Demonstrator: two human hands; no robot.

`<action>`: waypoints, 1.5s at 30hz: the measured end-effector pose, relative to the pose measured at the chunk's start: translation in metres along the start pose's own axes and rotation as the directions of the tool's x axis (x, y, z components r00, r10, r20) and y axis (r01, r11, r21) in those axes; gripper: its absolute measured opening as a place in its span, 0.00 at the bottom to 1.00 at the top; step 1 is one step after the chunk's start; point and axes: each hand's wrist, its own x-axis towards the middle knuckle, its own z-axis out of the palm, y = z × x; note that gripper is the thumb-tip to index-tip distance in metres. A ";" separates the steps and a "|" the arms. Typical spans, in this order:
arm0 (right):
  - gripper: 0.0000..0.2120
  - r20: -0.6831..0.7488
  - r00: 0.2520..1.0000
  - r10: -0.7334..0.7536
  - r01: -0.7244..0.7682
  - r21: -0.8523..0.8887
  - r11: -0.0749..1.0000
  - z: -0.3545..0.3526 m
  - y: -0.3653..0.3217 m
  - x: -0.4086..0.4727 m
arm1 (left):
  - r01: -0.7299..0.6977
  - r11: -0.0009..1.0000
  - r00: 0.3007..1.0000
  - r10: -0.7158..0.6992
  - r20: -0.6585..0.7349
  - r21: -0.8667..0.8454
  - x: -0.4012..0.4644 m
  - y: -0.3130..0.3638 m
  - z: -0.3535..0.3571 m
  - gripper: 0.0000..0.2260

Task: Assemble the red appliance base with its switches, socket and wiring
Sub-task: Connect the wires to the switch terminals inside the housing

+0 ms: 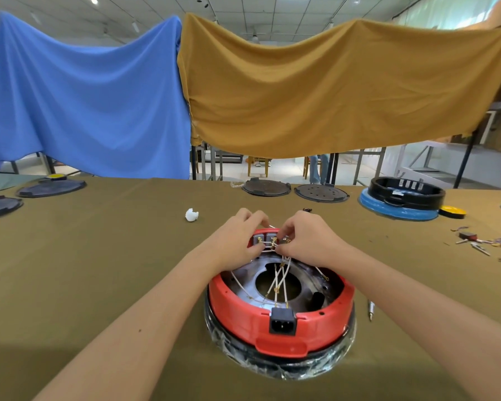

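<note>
My left hand (237, 238) and right hand (307, 241) meet at the far rim of the red base (281, 325), fingers curled, pinching the white wires (281, 273) at the grey switches (265, 238). The wires run from my fingertips back toward me, to the black socket (282, 321) in the near wall. A screwdriver (370, 309) lies right of the base, below my right wrist.

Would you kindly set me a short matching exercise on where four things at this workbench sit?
Things:
1. black socket
2. white crumpled scrap
3. screwdriver
4. grey switches

Places:
A. on the cloth, right of the red base
B. far rim of the base, at the fingertips
C. near wall of the base
D. on the cloth, left of the left hand

Pairs: 1-C, 2-D, 3-A, 4-B
</note>
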 end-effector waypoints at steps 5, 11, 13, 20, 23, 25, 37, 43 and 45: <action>0.04 0.008 0.999 0.047 -0.047 0.042 0.998 0.000 0.000 -0.001 | -0.038 0.998 0.999 0.036 0.036 0.048 0.001 0.001 0.001 0.07; 0.05 0.020 0.998 0.053 -0.054 0.076 0.996 0.003 0.000 -0.001 | -0.018 1.000 0.999 0.018 0.037 0.003 0.002 0.002 0.000 0.04; 0.05 0.018 0.998 0.062 -0.063 0.086 0.994 0.004 0.000 -0.002 | -0.027 1.000 0.999 0.027 0.035 -0.003 0.002 0.001 0.000 0.03; 0.05 0.001 0.997 0.078 -0.077 0.134 0.988 0.007 0.002 0.001 | -0.027 1.000 0.999 0.027 0.035 -0.011 0.002 0.000 0.000 0.04; 0.04 0.007 0.997 0.071 -0.071 0.148 0.986 0.006 0.003 0.002 | -0.036 0.999 0.999 0.036 0.036 -0.005 0.002 0.001 -0.001 0.05; 0.04 0.012 0.998 0.068 -0.069 0.160 0.985 0.005 0.004 0.002 | -0.045 0.999 0.998 0.046 0.037 -0.009 0.002 0.002 -0.001 0.06; 0.04 0.013 0.998 0.059 -0.061 0.203 0.977 0.007 0.006 0.001 | -0.057 0.998 0.998 0.057 0.032 -0.023 0.000 0.002 -0.002 0.03; 0.05 0.006 0.999 0.052 -0.052 0.200 0.978 0.007 0.006 0.000 | -0.061 0.998 0.997 0.062 0.040 -0.031 0.000 0.002 -0.003 0.04; 0.05 -0.006 0.999 0.048 -0.046 0.197 0.979 0.007 0.007 0.000 | -0.062 0.998 0.997 0.063 0.047 -0.028 0.000 0.002 -0.003 0.05</action>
